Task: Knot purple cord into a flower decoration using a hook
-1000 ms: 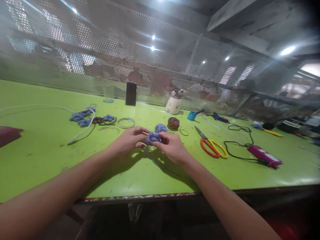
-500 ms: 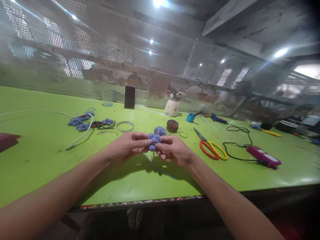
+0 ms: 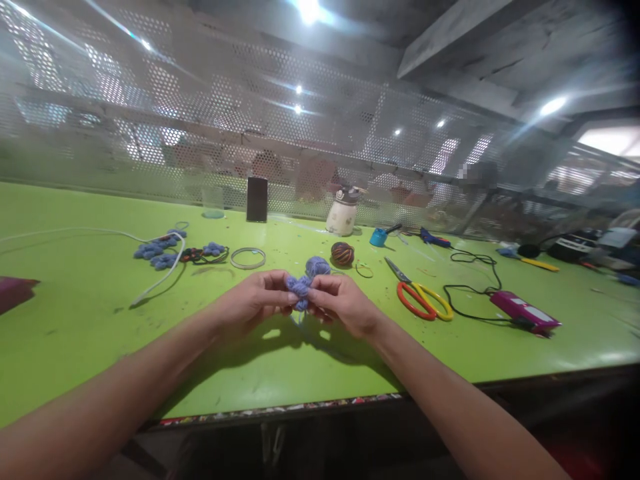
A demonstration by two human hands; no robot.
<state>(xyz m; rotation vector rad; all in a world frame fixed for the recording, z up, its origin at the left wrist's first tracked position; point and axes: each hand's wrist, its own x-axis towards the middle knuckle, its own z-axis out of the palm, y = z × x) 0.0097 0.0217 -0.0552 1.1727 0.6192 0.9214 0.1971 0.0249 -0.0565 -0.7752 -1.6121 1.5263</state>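
Between both hands is a small blue-purple crocheted flower (image 3: 299,288), held over the green table. My left hand (image 3: 260,297) pinches its left side between thumb and fingers. On the opposite side, my right hand (image 3: 343,301) grips it the same way. A thin strand of yarn hangs below the flower. Just behind it sits a ball of blue-purple yarn (image 3: 318,266), and to the right of that a dark multicoloured yarn ball (image 3: 343,253). More blue crocheted flowers (image 3: 157,251) lie to the left beside a metal ring (image 3: 248,258).
Scissors with red and yellow handles (image 3: 425,300) lie right of my hands. A purple box with a black cord (image 3: 525,311) is farther right. A phone-like dark slab (image 3: 257,199), a pale bottle (image 3: 343,212) and a blue pot (image 3: 379,237) stand toward the perforated screen.
Both hands have squeezed the flower so its petals look more folded together. The hands shifted slightly, and the whole view moved a little.
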